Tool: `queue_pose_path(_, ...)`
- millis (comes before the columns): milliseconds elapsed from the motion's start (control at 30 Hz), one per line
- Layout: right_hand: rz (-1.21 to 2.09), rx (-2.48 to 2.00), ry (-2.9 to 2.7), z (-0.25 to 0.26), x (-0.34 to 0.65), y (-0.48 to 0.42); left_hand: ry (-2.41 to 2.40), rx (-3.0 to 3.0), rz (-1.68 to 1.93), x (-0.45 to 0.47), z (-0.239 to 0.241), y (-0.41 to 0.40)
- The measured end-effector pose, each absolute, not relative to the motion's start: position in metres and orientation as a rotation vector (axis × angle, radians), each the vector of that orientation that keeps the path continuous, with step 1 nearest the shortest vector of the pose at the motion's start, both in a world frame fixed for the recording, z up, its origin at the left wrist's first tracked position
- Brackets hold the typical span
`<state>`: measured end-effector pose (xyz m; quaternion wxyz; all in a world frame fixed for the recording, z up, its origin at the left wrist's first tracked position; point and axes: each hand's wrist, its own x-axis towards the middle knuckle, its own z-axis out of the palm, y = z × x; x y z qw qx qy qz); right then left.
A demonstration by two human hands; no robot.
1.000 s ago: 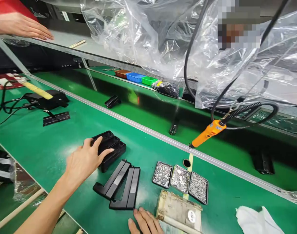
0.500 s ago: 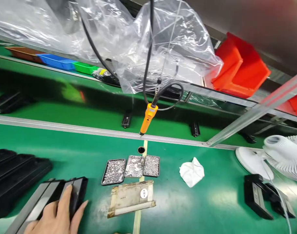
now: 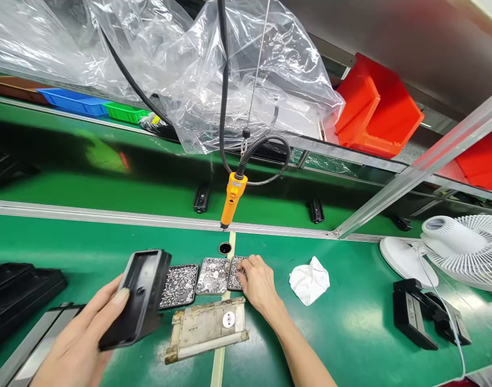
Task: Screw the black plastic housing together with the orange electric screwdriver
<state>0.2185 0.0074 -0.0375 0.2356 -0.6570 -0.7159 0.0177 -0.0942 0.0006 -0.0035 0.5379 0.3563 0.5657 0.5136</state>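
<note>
Widest of all, my green bench (image 3: 362, 328) runs past the picture's edges, and clear plastic sheeting (image 3: 181, 59) blurs whatever lies behind it. The white fan (image 3: 467, 236) is cut off at the right. My left hand (image 3: 78, 333) is clamped on a black housing (image 3: 136, 303), raised left of the worn plate (image 3: 205, 328); my thumb shows on it, but the other fingers are mostly hidden. My right hand (image 3: 258, 282) has its fingertips drawn together over the rightmost tray (image 3: 230, 275), covering part of it; I cannot tell whether they pinch one of the tiny metal pieces (image 3: 235, 279), too small to make out singly.
</note>
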Motion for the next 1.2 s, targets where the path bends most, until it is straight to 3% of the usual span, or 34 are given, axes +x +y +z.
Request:
queue_pose_path(167,0.038,-1.754,-2.006,-0.039,0.218,0.003,1.102,0.656,1.318,-0.044,0.014,0.017)
queue_pose_path(400,0.12,-1.654,-1.874,-0.044,0.222,0.001,1.003,0.637,1.359,-0.035,-0.015,0.02)
queue_pose_path(700,0.439,-1.28,-1.923,-0.007,0.211,-0.053,1.0,0.606,1.347,-0.041,-0.017,0.017)
queue_pose_path(933,0.03,-1.214,-2.391,-0.003,0.218,-0.072,1.02,0.552,1.334,-0.044,-0.017,0.014)
queue_pose_path(1200,0.306,-1.191,-2.162,-0.002,0.212,-0.066,1.022,0.552,1.323,-0.046,-0.015,0.015)
